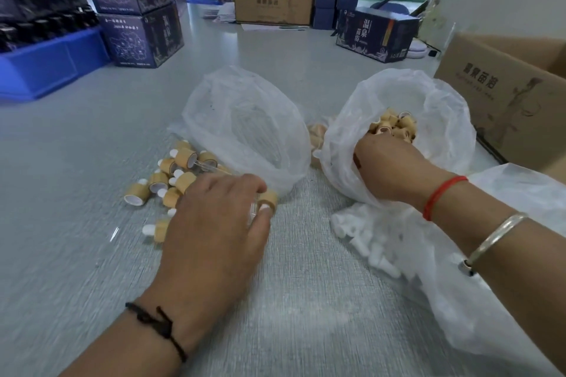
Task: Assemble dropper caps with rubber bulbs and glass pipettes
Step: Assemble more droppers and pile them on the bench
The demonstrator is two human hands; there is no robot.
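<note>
Progress looks early to middling: a small heap of finished droppers (171, 174), wood-look caps with white bulbs and at least one clear glass tube showing, lies on the bench (306, 300) just beyond and to the outer side of the left hand (214, 223). That hand rests palm down, its fingertips curled round one more cap (269, 199) at its far edge, with what seems a glass piece under the fingers, though blur hides the detail. The right hand (389, 168) reaches into the open bag of loose caps (395, 127) ahead of it; its fingers are buried among the caps, so I cannot tell whether they pinch one. White rubber bulbs (367, 242) sit in another bag just beneath the right wrist. A third, crumpled bag (245, 125) lies between and beyond the hands; its contents are unclear. Judging by the many caps and bulbs unused, most of the work remains.
</note>
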